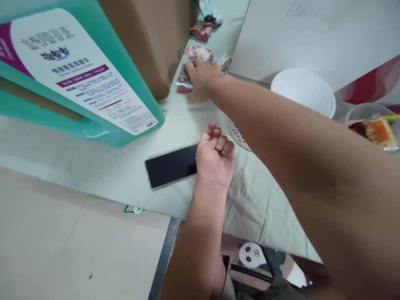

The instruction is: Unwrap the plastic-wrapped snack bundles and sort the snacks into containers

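My right hand [204, 79] stretches across the table onto a group of small wrapped snack packets [184, 79]. Its fingers are spread and touch or hover just over the wrappers; their tips are partly hidden. Another clear wrapper with red print [198, 52] lies just beyond the fingers. Nearer to me, my left hand [216, 160] rests palm up with its fingers curled in, and nothing shows in it. Beside its wrist side lies a black-screened smartphone [171, 166], whose right end the hand covers.
On the left stands a large green jug [125, 96] with a white label, before a cardboard box [150, 37]. More packets [201, 31] lie farther back. At right are a white round lid or bowl [303, 91], a clear tub [375, 125] with snacks, and a white box [312, 37].
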A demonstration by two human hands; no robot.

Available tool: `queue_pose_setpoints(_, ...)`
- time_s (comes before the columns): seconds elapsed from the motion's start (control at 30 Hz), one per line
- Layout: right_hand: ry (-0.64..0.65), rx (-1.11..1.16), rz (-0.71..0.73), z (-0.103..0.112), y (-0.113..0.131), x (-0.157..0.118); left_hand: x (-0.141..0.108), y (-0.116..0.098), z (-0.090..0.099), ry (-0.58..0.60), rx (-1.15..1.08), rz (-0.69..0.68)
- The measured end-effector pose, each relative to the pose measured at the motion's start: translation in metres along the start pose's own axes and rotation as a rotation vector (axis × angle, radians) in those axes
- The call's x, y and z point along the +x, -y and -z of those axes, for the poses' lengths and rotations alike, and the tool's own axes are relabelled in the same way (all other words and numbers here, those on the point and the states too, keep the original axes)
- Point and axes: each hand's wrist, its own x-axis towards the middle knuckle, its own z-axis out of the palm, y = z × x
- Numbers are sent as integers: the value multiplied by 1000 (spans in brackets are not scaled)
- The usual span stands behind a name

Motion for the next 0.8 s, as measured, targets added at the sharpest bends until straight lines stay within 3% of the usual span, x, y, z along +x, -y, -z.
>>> queue_pose_setpoints(0.13, -20, 0, -12, -13, -8, -3, 2, 0, 3, -39, 3, -100)
queue_pose_setpoints(0.3, -114, -43, 79, -36, -18, -13, -3, -3, 3, 18, -26, -107)
queue_pose_setpoints(0.47, -145, 213, 97, -24, -18, -53, -8, -4, 2, 13, 46, -145)
queue_pose_setpoints(0.57, -297, 432, 8, -13, -21, -113, -8, 10, 2, -25, 101, -158)
queue_pose_setpoints(0.67, -559, 572, -69, -24, -36, -204, -13, 43, 3, -49, 193, -77)
queue_pose_setpoints(0.8, -803, 534, -126, -66, -61, -326, -29, 98, 6, 304, 447, 407)
